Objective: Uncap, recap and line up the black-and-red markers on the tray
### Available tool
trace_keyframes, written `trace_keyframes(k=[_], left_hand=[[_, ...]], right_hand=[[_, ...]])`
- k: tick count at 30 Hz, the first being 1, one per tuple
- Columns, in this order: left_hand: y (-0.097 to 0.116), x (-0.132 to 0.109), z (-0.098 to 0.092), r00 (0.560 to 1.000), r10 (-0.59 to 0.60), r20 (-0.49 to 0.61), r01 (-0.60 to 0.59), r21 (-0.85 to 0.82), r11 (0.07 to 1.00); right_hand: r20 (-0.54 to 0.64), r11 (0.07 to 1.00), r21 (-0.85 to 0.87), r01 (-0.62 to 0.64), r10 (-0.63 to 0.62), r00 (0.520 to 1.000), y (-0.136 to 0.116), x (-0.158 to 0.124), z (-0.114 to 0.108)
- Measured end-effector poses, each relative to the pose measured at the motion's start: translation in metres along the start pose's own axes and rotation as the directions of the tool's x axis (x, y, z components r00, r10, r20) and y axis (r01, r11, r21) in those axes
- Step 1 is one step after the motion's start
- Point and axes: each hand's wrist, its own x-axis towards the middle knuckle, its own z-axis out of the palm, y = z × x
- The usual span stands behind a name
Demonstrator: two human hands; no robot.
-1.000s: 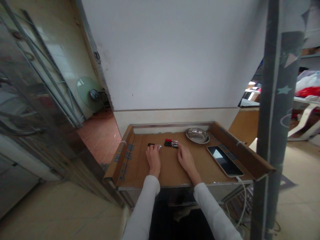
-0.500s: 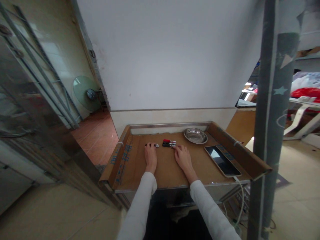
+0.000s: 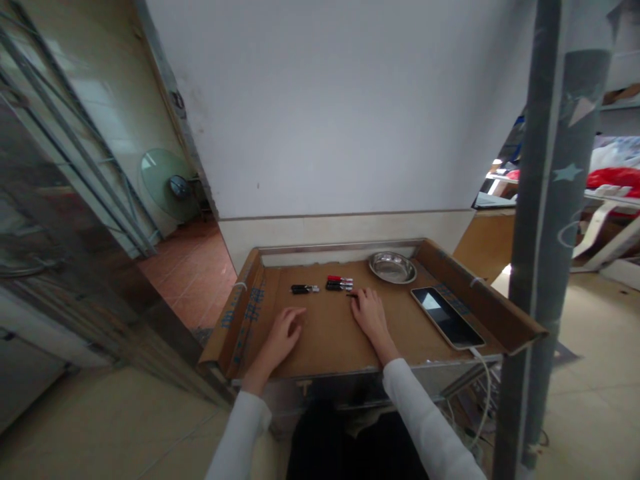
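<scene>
My left hand (image 3: 285, 333) is over the left front of the cardboard, open and holding nothing, with the fingers loosely bent. Farther back lies a pair of small black pieces with silvery metal ends (image 3: 305, 289), side by side. To their right is a second group, a red piece with a metal end (image 3: 339, 279) behind black ones (image 3: 339, 286). My right hand (image 3: 369, 307) rests to the right of that group. Its fingers are closed on a small black piece (image 3: 352, 295) whose end shows at the fingertips; the remainder is hidden.
An oval metal dish (image 3: 393, 267) stands at the back right. In front of it lies a phone (image 3: 447, 318) with a white cable (image 3: 483, 380) hanging over the edge. Cardboard flaps (image 3: 480, 293) rise at the sides. A grey post (image 3: 543, 220) stands on the right.
My left hand has let go of the black pieces on the left and drawn back toward me, uncovering them. My right hand has stayed nearly in place.
</scene>
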Motion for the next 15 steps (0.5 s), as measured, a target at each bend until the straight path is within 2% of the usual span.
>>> trace_keyframes(k=[3,9,15], left_hand=[[0.006,0.009,0.006,0.998,0.023,0.059,-0.024,0.009,1.000],[0.021,0.037,0.035,0.997,0.055,0.056,-0.056,0.016,0.998],[0.035,0.072,0.075,0.993,0.111,-0.036,-0.110,0.030,0.993]], right_hand=[[-0.013,1.000,0.008,-0.004,0.004,1.000,0.000,-0.001,-0.001],[-0.030,0.999,0.040,-0.018,0.019,0.999,0.000,-0.002,-0.003],[-0.042,0.999,0.042,-0.017,0.019,0.999,0.002,0.000,-0.001]])
